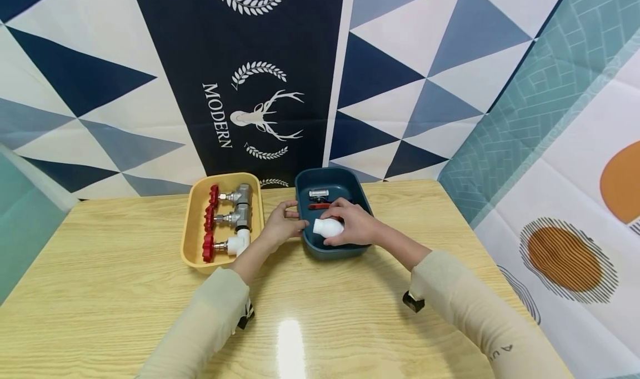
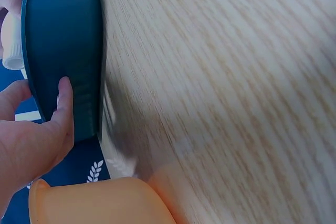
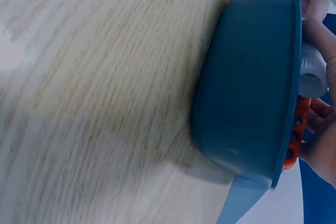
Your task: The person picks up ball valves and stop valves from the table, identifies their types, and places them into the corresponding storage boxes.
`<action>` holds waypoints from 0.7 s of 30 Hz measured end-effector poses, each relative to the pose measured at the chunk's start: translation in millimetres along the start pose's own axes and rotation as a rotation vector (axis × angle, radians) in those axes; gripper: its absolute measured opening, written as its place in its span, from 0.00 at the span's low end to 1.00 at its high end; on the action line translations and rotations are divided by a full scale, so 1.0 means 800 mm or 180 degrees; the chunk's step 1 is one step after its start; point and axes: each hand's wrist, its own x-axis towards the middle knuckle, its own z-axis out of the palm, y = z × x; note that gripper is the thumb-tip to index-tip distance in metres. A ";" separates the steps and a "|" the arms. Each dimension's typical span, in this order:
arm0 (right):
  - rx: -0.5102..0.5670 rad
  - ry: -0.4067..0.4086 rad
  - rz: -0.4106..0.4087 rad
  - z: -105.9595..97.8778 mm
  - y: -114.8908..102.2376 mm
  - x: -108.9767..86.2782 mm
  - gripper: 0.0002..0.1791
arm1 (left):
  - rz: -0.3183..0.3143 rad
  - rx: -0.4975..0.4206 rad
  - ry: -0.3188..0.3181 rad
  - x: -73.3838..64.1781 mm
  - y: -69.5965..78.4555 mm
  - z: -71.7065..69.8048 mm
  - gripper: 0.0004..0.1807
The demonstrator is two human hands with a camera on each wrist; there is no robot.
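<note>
My right hand [image 1: 354,223] grips a white plastic pipe fitting [image 1: 326,227] with a ridged neck, above the near part of a dark blue bin [image 1: 336,253]. In the right wrist view a red handle with holes [image 3: 296,135] shows beside the fitting's round end [image 3: 312,72]; whether they are joined I cannot tell. My left hand [image 1: 281,224] holds the bin's left wall, a digit on either side of the rim [image 2: 31,85]. Inside the bin, toward the back, lies a metal valve [image 1: 318,193] with a red lever [image 1: 319,205].
Left of the blue bin stands a yellow bin [image 1: 186,240]. In it are two metal valves [image 1: 242,217] and a white plastic one [image 1: 239,241], all with red handwheels [image 1: 208,248]. Both bins sit near the back edge of the wooden table [image 1: 125,290], against a patterned cloth [image 1: 280,45].
</note>
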 end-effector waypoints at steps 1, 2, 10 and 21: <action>-0.0002 0.0002 -0.0011 0.001 0.000 0.000 0.28 | -0.0001 -0.0003 0.0002 0.000 0.000 0.000 0.35; -0.0007 0.0005 -0.0011 0.001 0.001 0.001 0.28 | -0.0001 -0.0007 0.0008 0.000 0.000 0.000 0.35; -0.0047 -0.0015 0.0027 0.006 0.002 0.002 0.28 | 0.0000 -0.0028 0.0014 0.000 -0.002 0.001 0.35; -0.0082 -0.0030 -0.0169 0.018 0.010 0.006 0.30 | 0.0008 -0.0027 0.0021 -0.002 0.001 0.002 0.34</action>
